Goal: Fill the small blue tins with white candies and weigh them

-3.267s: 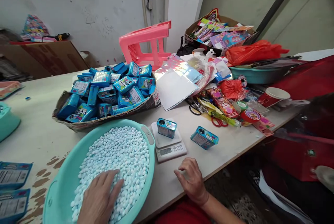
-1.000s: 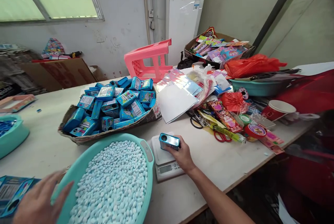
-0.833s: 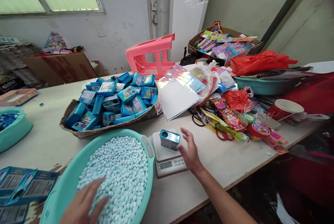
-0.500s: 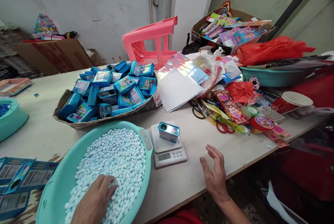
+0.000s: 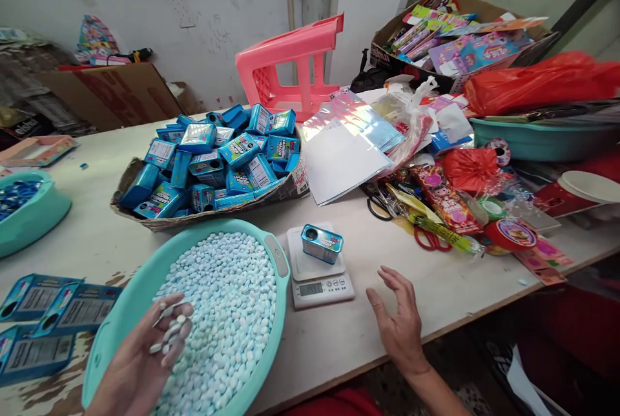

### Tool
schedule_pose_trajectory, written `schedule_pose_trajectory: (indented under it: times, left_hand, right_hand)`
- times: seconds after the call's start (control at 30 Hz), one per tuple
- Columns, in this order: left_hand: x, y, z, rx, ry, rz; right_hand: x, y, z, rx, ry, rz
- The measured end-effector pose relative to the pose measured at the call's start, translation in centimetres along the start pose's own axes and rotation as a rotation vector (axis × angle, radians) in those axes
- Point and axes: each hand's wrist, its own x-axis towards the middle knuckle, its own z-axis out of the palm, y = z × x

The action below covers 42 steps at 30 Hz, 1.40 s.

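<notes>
My left hand (image 5: 157,345), palm up and fingers curled, cups several small pale candies (image 5: 175,333) above a turquoise basin (image 5: 281,312). That basin is filled with loose white and light-blue candies (image 5: 232,312). On a white digital scale (image 5: 323,292) lies a blue tin (image 5: 321,245) on its side, its round black opening showing at the left of its top. To the right of the scale, my right hand (image 5: 398,312) hovers by the table edge with fingers apart, holding nothing.
Behind the basin, a cardboard tray (image 5: 145,221) is heaped with blue tins (image 5: 242,148). More blue tins (image 5: 80,306) lie at the left, near another turquoise basin (image 5: 43,216). A pink stool (image 5: 290,48), white sheets (image 5: 343,161), red scissors (image 5: 431,240) and a paper cup (image 5: 564,193) stand or lie beyond.
My left hand has lifted out of the candies and turned palm up with several in it. My right hand has hardly moved; the view has shifted slightly left.
</notes>
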Motion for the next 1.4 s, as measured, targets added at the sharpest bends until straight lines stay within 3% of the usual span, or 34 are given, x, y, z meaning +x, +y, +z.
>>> schedule_pose_trajectory:
  times: [0.1, 0.17, 0.27, 0.37, 0.43, 0.53, 0.63, 0.87, 1.4]
  left_hand:
    - [0.2, 0.3, 1.3, -0.237, -0.164, -0.166]
    - [0.4, 0.2, 2.0, -0.328, -0.291, -0.195]
    - [0.7, 0.2, 2.6, -0.433, -0.333, -0.187]
    - [0.1, 1.3, 3.2, -0.54, -0.326, -0.127]
    - [-1.0, 2.8, 3.8, -0.601, -0.332, -0.073]
    - [-2.9, 5.4, 5.2, -0.647, -0.361, 0.05]
    - [-4.1, 6.9, 6.8, -0.614, -0.34, 0.237]
    - [-3.2, 5.5, 7.6, -0.486, -0.2, 0.419]
    - [-3.8, 4.6, 7.4, -0.362, -0.212, 0.612]
  right_hand:
    - [2.9, -2.3, 2.2, 0.175, -0.076, 0.039]
    - [5.2, -3.9, 4.0, 0.284, -0.185, 0.083]
    - [7.6, -6.5, 5.3, 0.38, -0.327, 0.127]
    - [7.9, -9.9, 4.6, 0.418, -0.276, 0.103]
    - [7.2, -12.6, 3.8, 0.435, -0.29, 0.016]
    - [5.8, -16.4, 3.8, 0.461, -0.477, -0.191]
    - [4.4, -18.8, 5.3, 0.435, -0.632, -0.305]
    - [3.1, -19.8, 7.8, 0.336, -0.692, -0.307]
    - [3.2, -19.9, 7.7, 0.345, -0.668, -0.253]
